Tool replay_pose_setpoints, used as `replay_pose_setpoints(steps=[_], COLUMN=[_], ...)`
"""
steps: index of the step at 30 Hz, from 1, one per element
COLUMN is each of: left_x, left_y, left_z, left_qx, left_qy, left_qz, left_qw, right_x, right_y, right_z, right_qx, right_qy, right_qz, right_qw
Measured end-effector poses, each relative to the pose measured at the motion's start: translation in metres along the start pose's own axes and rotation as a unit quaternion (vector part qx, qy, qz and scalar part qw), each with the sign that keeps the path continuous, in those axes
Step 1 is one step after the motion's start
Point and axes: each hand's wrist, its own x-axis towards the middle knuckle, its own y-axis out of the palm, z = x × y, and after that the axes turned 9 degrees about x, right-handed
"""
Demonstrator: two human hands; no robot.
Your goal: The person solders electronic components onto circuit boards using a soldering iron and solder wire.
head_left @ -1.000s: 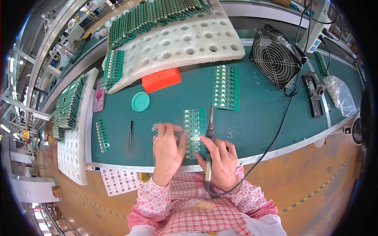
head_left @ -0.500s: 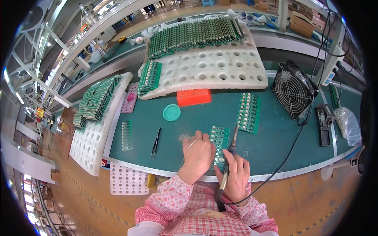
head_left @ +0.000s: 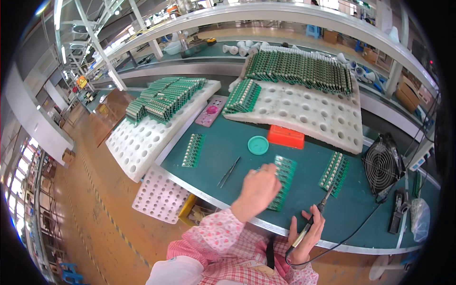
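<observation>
My left hand [head_left: 260, 189] is closed at the left edge of a green circuit board [head_left: 285, 179], its curled fingers overlapping the board's upper part. Motion blurs the fingertips, and the thumb is hidden. A soldering iron [head_left: 306, 231] lies in my right hand [head_left: 311, 236], gripped by its handle. The iron's tip points up and away, near the lower end of a second circuit board [head_left: 334, 174] with rows of pale components. Left of my left hand are black tweezers [head_left: 230, 172] and a smaller board strip [head_left: 194, 150].
Foam trays [head_left: 304, 114] [head_left: 142, 142] behind and at left carry rows of upright boards. A teal round lid [head_left: 258, 145] and a red box [head_left: 286, 137] sit mid-bench. At right are a black fan [head_left: 383, 164], the iron's cord and a plastic bag [head_left: 420, 221].
The view has swung left. My left hand has shifted to the upper left edge of the near board, away from the iron. My right hand has drawn the iron off that board, rightward.
</observation>
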Motion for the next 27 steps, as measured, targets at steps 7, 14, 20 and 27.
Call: replay_pose_setpoints(steps=[7, 14, 20, 27], left_x=[0.004, 0.009, -0.031, -0.042], left_y=[-0.062, -0.043, -0.033, -0.023], left_z=[0.157, 0.249, 0.239, 0.212], left_qx=[0.105, 0.126, 0.154, 0.116], left_qy=[-0.172, -0.194, -0.201, -0.144], left_qz=[-0.071, 0.014, -0.097, -0.062], left_qw=[0.977, 0.973, 0.963, 0.981], right_x=[0.001, 0.009, 0.051, 0.106], right_y=[0.001, -0.007, -0.008, -0.01], right_z=[0.007, 0.015, 0.004, -0.048], right_qx=[-0.019, -0.004, -0.088, -0.239], right_qy=[-0.009, 0.048, 0.002, -0.03], right_qz=[0.013, 0.007, 0.072, 0.062], right_qw=[1.0, 0.999, 0.994, 0.968])
